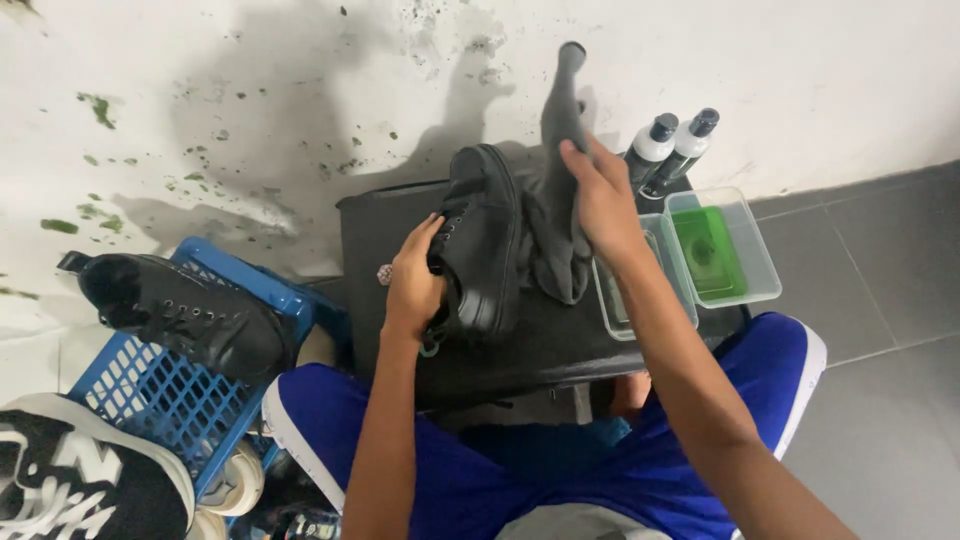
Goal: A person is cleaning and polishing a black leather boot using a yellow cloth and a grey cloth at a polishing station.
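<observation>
A black lace-up shoe (482, 232) stands on its side on a black case (380, 225) in front of me. My left hand (412, 282) grips the shoe at its opening, by the laces. My right hand (600, 195) holds up a dark grey cloth (560, 215) just right of the shoe; the cloth hangs down beside the sole and its top end points up toward the wall.
A blue plastic crate (150, 390) at the left carries another black shoe (185, 315); a black-and-white sneaker (75, 480) lies at bottom left. Right of the case sit a clear tub of green liquid (722, 250), a second clear tub (625, 305) and two capped bottles (672, 145).
</observation>
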